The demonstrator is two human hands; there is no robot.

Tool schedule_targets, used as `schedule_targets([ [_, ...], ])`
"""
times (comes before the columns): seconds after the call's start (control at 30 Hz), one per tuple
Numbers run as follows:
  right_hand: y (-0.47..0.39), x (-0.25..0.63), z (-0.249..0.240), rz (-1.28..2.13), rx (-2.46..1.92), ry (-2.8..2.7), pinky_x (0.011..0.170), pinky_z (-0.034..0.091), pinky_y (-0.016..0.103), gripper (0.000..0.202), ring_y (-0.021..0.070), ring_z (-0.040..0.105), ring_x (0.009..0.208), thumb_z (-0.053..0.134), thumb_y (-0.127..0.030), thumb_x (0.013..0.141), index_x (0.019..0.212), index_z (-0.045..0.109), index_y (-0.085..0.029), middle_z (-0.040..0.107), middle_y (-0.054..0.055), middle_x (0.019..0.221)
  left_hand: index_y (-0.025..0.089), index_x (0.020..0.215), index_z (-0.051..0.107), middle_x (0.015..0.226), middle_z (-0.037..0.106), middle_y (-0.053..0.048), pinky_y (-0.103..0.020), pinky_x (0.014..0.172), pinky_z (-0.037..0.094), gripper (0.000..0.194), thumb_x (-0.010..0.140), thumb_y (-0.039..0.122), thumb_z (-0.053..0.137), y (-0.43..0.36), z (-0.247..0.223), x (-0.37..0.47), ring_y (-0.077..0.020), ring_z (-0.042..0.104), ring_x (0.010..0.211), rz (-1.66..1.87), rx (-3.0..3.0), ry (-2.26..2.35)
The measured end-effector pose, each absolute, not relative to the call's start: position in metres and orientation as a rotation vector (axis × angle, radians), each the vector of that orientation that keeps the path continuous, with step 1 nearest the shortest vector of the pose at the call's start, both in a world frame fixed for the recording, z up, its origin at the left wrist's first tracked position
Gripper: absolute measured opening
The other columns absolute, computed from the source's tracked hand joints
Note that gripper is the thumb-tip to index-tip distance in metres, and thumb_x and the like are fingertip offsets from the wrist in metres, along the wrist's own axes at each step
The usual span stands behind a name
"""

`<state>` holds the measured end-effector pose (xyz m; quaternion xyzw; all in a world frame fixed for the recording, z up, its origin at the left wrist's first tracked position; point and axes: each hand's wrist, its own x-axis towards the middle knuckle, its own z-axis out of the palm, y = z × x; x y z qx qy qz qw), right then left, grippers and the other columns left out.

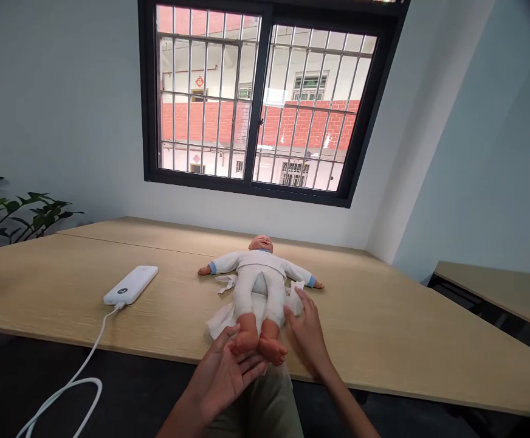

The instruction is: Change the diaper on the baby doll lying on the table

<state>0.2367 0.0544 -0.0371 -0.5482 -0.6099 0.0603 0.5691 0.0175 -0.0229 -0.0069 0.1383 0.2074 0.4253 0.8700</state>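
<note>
A baby doll (261, 286) in white clothes with blue cuffs lies on its back on the table, its bare feet toward me. My left hand (223, 371) is palm up beneath the feet, its thumb and fingers closed about the doll's ankle and foot. White cloth (222, 319) spreads under the doll's legs and shows on both sides; whether it is a diaper I cannot tell. Beside the doll's leg on the right, my right hand (307, 328) has its fingers bent on the edge of this cloth, seeming to pinch it.
On the left of the wooden table (374, 322) lies a white power bank (132, 285) with a white cable (94, 347) hanging over the front edge. A plant (19, 213) stands at the far left. Behind the table is a barred window (256, 103); another table (502, 292) stands right.
</note>
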Motion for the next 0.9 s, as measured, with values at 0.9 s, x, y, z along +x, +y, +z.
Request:
schedule_targets([
  [0.9,0.022,0.244,0.002,-0.243,-1.425,-2.47,0.115,0.021,0.053,0.054,0.0227,0.054,0.118,0.041,-0.002,0.08,0.127,0.056,-0.023,0.06,0.009,0.123,0.022,0.117,0.062,0.115,0.057,-0.009,-0.044,0.097,0.042,0.045,0.073,0.017,0.054,0.05,-0.039,-0.055,-0.0271,0.053,0.108,1.292,2.068,1.52],
])
